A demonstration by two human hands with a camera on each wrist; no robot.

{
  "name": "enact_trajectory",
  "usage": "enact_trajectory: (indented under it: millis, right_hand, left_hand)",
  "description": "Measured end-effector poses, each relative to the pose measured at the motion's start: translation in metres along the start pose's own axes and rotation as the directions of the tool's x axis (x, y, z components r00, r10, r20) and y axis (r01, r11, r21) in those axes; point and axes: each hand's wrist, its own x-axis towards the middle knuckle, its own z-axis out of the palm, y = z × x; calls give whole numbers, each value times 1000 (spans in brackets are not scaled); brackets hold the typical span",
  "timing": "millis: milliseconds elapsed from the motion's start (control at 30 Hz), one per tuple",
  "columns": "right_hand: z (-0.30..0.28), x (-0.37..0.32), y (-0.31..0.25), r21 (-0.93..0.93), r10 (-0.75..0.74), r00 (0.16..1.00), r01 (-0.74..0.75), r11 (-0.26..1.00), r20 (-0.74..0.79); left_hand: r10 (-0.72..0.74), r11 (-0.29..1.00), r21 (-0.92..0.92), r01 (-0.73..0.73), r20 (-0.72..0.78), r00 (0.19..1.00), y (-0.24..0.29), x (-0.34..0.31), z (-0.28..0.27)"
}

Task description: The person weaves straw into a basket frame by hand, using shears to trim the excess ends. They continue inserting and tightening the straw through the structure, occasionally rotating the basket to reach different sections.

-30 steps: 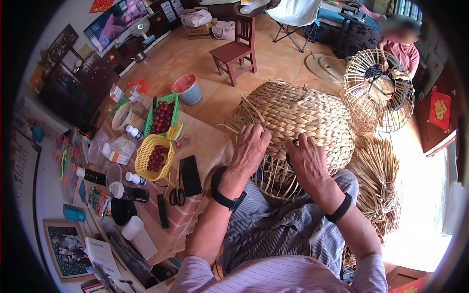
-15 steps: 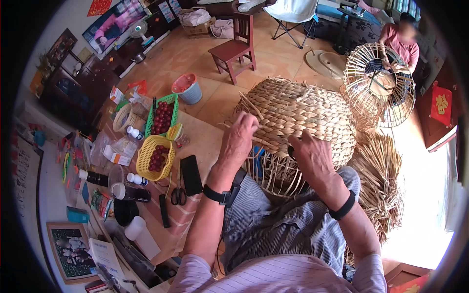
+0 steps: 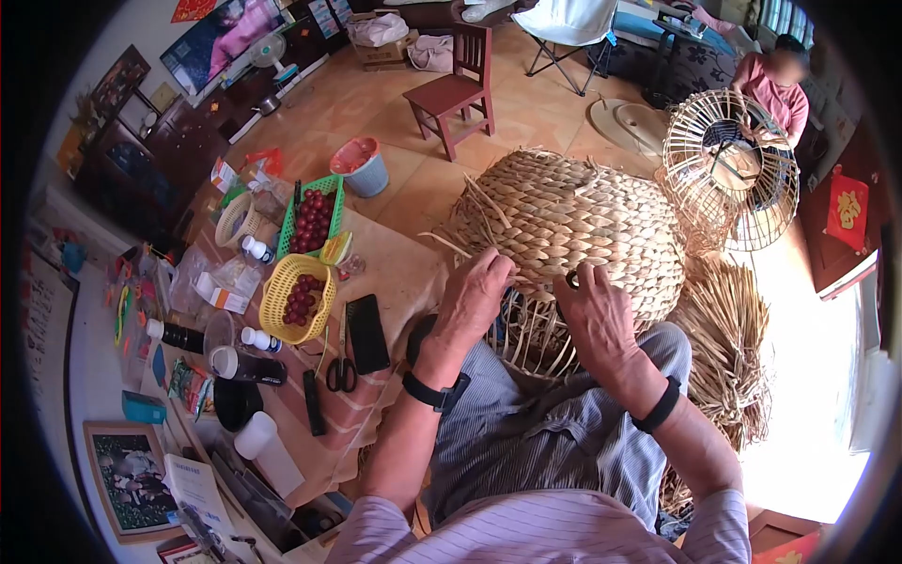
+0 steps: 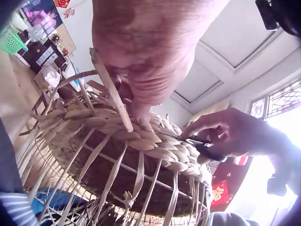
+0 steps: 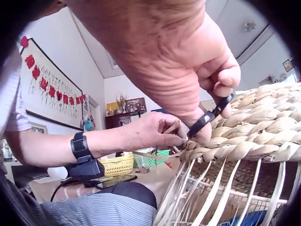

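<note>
A large woven basket (image 3: 573, 211) of braided straw lies over the person's knees, its bare ribs hanging below the braided edge. At that edge the left hand (image 3: 477, 293) pinches a straw strand; the left wrist view shows a stiff strand (image 4: 113, 92) beside its fingers. The right hand (image 3: 601, 324) grips black-handled scissors (image 5: 209, 117), with fingers through the loops. In the left wrist view the blades lie along the braid, pointing toward the left hand. Whether the blades are parted cannot be told.
On the table (image 3: 399, 258) at the left are a yellow basket (image 3: 272, 305) and a green basket (image 3: 338, 202) of red fruit, a phone (image 3: 366, 334) and other scissors (image 3: 341, 376). Straw (image 3: 728, 348) is heaped at the right. Another person (image 3: 775, 89) holds a rib frame (image 3: 672, 155).
The left hand rose away from the braided edge half a second ago and is back down at it. The right hand stays near the edge with the scissors.
</note>
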Motion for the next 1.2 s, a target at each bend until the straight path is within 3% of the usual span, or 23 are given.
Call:
enact_trajectory:
  millis: [300, 400, 500, 600, 633, 667, 733, 833, 1067, 1200]
  right_hand:
    - [13, 3, -10, -37, -12, 999, 10, 999, -40]
    - [6, 0, -2, 50, -23, 1000, 23, 999, 15]
    - [1, -2, 5, 102, -10, 1000, 11, 995, -10]
    - [1, 3, 6, 115, 9, 1000, -8, 993, -8]
    - [1, 3, 5, 114, 8, 1000, -7, 993, -12]
    - [1, 4, 3, 113, 8, 1000, -6, 994, -13]
    - [1, 7, 0, 96, -3, 999, 8, 995, -45]
    - [-1, 15, -3, 57, -37, 997, 40, 998, -64]
    - [6, 27, -10, -35, -106, 993, 105, 994, -52]
    - [16, 32, -16, -129, -97, 994, 89, 988, -51]
  left_hand:
    - [21, 998, 62, -21, 0, 1000, 8, 2, 1]
    - [-16, 999, 33, 16, -1, 1000, 12, 6, -4]
    - [-122, 990, -87, 109, -167, 978, -4, 12, -19]
    - [-292, 956, -26, 291, -55, 955, -20, -3, -9]
    - [-344, 936, -64, 347, 57, 937, -25, -9, -2]
    - [-350, 935, -49, 352, 44, 936, -27, -17, 8]
    - [-422, 886, -170, 431, 87, 902, -11, -22, 11]
    - [-336, 917, -205, 343, 67, 939, -16, -32, 26]
    - [-375, 883, -295, 365, 24, 927, -24, -34, 30]
    - [-325, 906, -300, 297, -45, 945, -20, -33, 26]
